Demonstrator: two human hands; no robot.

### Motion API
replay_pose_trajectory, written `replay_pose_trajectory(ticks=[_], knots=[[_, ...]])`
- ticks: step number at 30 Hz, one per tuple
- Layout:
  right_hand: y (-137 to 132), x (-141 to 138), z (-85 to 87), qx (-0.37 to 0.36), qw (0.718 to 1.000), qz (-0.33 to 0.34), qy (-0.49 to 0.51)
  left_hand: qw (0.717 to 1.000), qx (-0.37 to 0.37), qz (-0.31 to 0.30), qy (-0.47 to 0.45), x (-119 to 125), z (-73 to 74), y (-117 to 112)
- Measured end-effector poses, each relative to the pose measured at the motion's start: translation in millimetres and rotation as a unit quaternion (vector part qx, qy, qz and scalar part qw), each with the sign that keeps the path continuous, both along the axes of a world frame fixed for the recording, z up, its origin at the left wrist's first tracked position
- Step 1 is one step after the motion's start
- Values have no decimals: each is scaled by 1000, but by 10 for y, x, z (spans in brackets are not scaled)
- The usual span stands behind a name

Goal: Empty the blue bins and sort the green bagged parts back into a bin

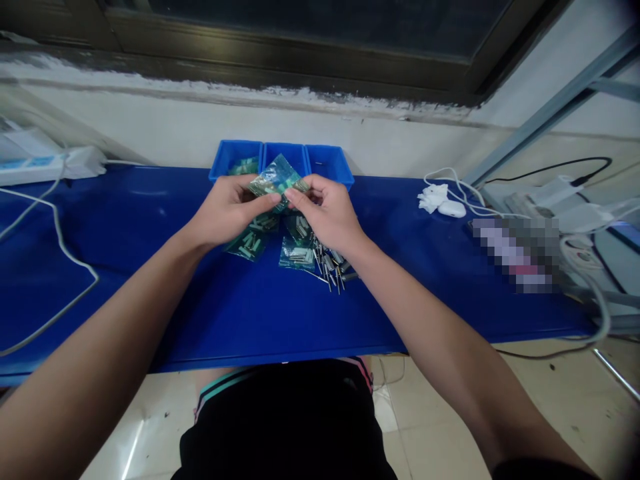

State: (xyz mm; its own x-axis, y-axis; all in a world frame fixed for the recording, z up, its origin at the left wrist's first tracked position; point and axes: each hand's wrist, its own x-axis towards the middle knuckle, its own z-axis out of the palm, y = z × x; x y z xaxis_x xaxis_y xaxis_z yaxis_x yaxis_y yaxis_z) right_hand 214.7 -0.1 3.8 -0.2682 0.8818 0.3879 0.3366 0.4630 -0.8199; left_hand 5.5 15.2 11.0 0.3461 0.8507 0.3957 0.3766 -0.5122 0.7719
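Note:
A small clear greenish plastic bag (276, 175) is pinched between both hands, held up in front of the blue bins. My left hand (227, 208) grips its left lower edge with thumb and fingers. On the other side, my right hand (327, 208) has thumb and fingers closed on the right edge. Below the hands lie similar bags holding short pale metal pieces, one bag (249, 244) at left and another bag (296, 254) nearer the middle. Loose slim metal pins (332, 267) are heaped under my right hand, partly hidden by it.
Three joined blue bins (327, 163) stand against the wall; the left one holds greenish bags. The blue table (240, 313) carries white cables, a power strip (55, 167) at left, and a white earbud case (452, 209) beside crumpled tissue (432, 197) at right.

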Motion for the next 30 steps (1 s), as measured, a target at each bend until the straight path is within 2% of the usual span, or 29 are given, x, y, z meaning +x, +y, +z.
replay_pose_trajectory(ticks=[8, 14, 22, 24, 27, 30], knots=[[-25, -10, 1, -18, 1000, -1, -7, 1000, -7, 4, -2, -21, -21, 19], [-12, -4, -2, 5, 1000, -4, 1, 1000, -4, 28, -7, -7, 11, 27], [-31, -3, -8, -3, 999, -20, -37, 999, 4, 31, 4, -17, 2, 62], [-35, 1, -5, -6, 999, -19, -40, 999, 1, 48, -1, -15, 3, 61], [-38, 10, -11, -20, 997, -33, -65, 994, -12, 91, -57, -28, 8, 89], [-53, 16, -35, 1, 986, -75, -151, 977, -29, 132, -162, -77, 13, 163]])
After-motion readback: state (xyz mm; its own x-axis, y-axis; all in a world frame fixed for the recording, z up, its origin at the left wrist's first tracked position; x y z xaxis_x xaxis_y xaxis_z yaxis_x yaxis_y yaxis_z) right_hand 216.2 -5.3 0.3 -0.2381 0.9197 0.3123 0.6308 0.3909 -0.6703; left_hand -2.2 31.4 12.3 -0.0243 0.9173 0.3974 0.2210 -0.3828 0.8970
